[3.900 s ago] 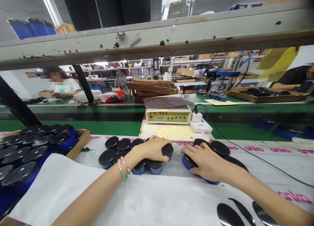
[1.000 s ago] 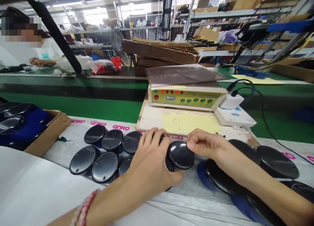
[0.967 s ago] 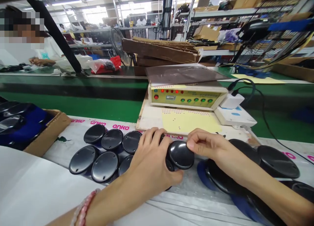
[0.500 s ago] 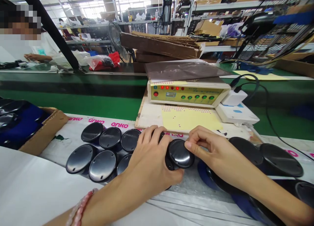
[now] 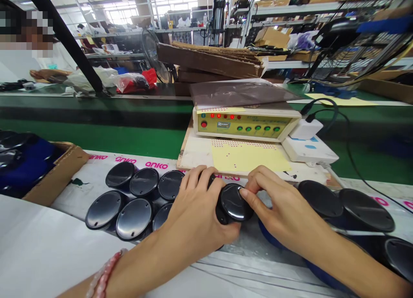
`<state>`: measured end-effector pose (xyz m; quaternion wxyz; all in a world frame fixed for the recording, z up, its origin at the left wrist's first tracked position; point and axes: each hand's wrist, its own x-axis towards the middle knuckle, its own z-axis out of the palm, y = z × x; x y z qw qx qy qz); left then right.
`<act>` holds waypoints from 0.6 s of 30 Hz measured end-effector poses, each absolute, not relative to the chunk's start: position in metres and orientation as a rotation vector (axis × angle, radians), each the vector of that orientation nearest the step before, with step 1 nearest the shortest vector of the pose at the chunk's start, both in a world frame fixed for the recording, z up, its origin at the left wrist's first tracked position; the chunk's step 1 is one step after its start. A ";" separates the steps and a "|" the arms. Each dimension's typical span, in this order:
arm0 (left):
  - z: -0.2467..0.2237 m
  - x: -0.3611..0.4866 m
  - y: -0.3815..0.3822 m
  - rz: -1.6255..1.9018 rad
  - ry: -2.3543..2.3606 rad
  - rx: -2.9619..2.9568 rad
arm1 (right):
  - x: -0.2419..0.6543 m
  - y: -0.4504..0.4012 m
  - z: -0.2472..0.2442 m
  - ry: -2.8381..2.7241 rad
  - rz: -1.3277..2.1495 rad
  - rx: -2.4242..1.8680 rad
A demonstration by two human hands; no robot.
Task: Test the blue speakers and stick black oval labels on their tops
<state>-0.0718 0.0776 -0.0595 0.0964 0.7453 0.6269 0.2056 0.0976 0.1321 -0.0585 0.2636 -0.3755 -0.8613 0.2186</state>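
My left hand (image 5: 201, 207) is wrapped round a black cylinder with a glossy domed round top (image 5: 236, 202), which tilts toward me. My right hand (image 5: 272, 199) has its fingers curled, and the thumb tip touches the upper right rim of that top. A bright curved glint shows by the thumb; whether anything thin is pinched there I cannot make out. Left of my hands, several similar black-topped cylinders (image 5: 134, 218) stand in rows. More black-topped cylinders (image 5: 366, 209) with dark blue sides are at the right, partly hidden by my right forearm.
Behind my hands, a control box (image 5: 247, 125) with lit red lamps and green buttons sits on a wooden board. A yellow sheet (image 5: 251, 156) lies before it, and a white plug block (image 5: 309, 149) is beside it. A cardboard box (image 5: 53, 177) stands left. Across the green belt (image 5: 142, 136) is another person.
My right thumb has moved slightly left, further onto the rim of the round top. The left hand keeps its hold on the cylinder. The view has shifted a little.
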 end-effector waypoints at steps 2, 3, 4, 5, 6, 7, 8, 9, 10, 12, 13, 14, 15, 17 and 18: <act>-0.060 -0.072 0.078 0.610 1.856 2.211 | 0.097 0.131 -0.060 -2.380 0.455 -0.977; -0.060 -0.072 0.078 0.609 1.854 2.212 | 0.097 0.131 -0.061 -2.408 0.370 -0.965; -0.060 -0.072 0.078 0.608 1.851 2.212 | 0.097 0.131 -0.061 -2.440 0.279 -0.949; -0.060 -0.073 0.078 0.609 1.851 2.212 | 0.097 0.131 -0.062 -2.471 0.189 -0.930; -0.060 -0.073 0.078 0.612 1.849 2.215 | 0.097 0.130 -0.063 -2.497 0.107 -0.911; -0.060 -0.073 0.078 0.616 1.848 2.220 | 0.097 0.130 -0.063 -2.517 0.042 -0.891; -0.060 -0.073 0.078 0.619 1.848 2.224 | 0.097 0.130 -0.063 -2.533 -0.008 -0.870; -0.059 -0.073 0.078 0.625 1.850 2.228 | 0.097 0.129 -0.062 -2.546 -0.039 -0.849; -0.059 -0.073 0.078 0.631 1.851 2.233 | 0.097 0.127 -0.061 -2.556 -0.053 -0.827; -0.060 -0.073 0.077 0.633 1.852 2.242 | 0.098 0.122 -0.059 -2.591 -0.072 -0.773; -0.061 -0.073 0.077 0.624 1.854 2.247 | 0.099 0.118 -0.058 -2.619 -0.098 -0.744; -0.061 -0.074 0.077 0.609 1.856 2.258 | 0.101 0.114 -0.057 -2.649 -0.150 -0.718; -0.062 -0.074 0.076 0.588 1.852 2.280 | 0.103 0.111 -0.057 -2.682 -0.225 -0.699; -0.063 -0.076 0.076 0.512 1.771 2.385 | 0.110 0.105 -0.058 -2.738 -0.377 -0.693; -0.063 -0.077 0.076 0.458 1.680 2.464 | 0.114 0.103 -0.057 -2.763 -0.415 -0.700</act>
